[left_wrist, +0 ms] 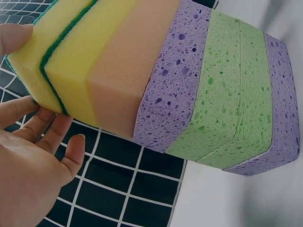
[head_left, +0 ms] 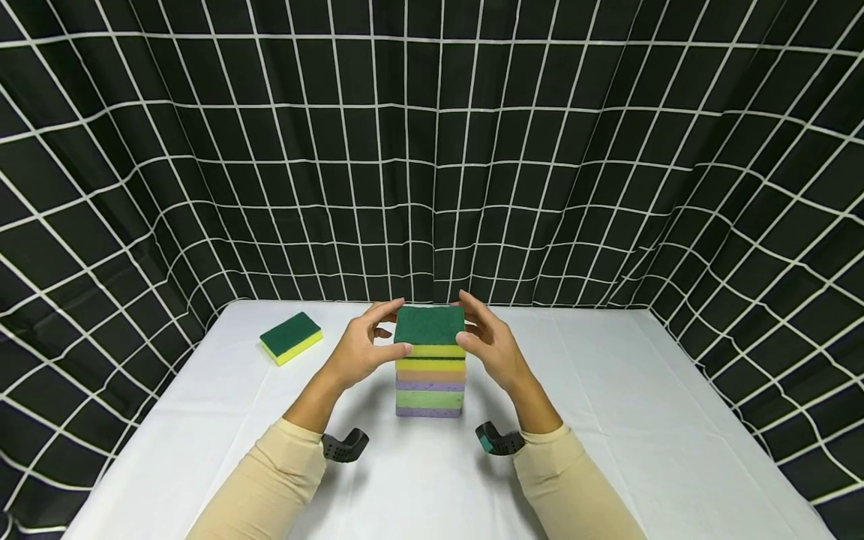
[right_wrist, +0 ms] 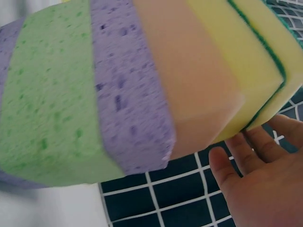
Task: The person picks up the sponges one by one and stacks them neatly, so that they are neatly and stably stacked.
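A stack of sponges [head_left: 430, 401] stands at the middle of the table. The top sponge [head_left: 430, 326] has a green scouring face up and a yellow body. My left hand [head_left: 356, 349] holds its left end, thumb at the near side and fingers toward the far side. At the right end, my right hand [head_left: 498, 349] grips the same sponge in a mirrored way. Beneath it come a yellow sponge with a green scouring layer [left_wrist: 90, 54], a peach layer [left_wrist: 125, 71], a purple sponge [left_wrist: 173, 71], green layers [left_wrist: 227, 85] and a purple bottom sponge [left_wrist: 284, 94].
A loose green and yellow sponge [head_left: 290, 337] lies on the white table [head_left: 594, 450] at the back left. Black curtains with a white grid [head_left: 432, 150] surround the table's back and sides. Both wrists wear dark straps [head_left: 346, 446].
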A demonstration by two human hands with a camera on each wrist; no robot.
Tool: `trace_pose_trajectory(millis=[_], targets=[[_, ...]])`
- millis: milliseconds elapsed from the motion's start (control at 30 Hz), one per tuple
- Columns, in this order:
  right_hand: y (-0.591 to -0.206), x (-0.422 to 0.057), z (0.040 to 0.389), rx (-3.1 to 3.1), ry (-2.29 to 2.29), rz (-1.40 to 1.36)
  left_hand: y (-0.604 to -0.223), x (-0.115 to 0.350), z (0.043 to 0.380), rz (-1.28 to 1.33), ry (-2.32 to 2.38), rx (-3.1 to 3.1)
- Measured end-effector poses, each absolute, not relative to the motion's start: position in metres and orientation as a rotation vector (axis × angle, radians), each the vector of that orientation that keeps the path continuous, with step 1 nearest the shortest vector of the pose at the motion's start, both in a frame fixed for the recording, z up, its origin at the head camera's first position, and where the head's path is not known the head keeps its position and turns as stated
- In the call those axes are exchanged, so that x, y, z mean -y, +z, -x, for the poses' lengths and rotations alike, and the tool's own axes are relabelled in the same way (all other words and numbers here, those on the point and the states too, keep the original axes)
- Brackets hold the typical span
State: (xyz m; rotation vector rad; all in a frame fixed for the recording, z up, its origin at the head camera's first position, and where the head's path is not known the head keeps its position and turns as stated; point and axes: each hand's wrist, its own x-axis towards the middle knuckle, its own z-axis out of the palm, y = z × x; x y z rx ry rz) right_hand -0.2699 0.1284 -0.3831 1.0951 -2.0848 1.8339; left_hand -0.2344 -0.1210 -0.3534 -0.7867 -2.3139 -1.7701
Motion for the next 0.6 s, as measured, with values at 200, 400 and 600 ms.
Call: trace_pose_trajectory(millis=[200, 400, 600], targets=[[-0.371, -0.122, 0.268, 2.107, 1.791, -1.088, -0.340, 0.118, 0.224, 0.787, -1.757, 2.317], [-0.349, -0.115, 0.247, 2.142, 1.771, -1.090, -0.347, 0.119, 0.228, 0.789, -1.772, 2.306], [-0.354, -0.114, 0.249, 2.171, 1.749, -1.054, -0.364, 0.121, 0.242, 0.779, -1.768, 2.303]])
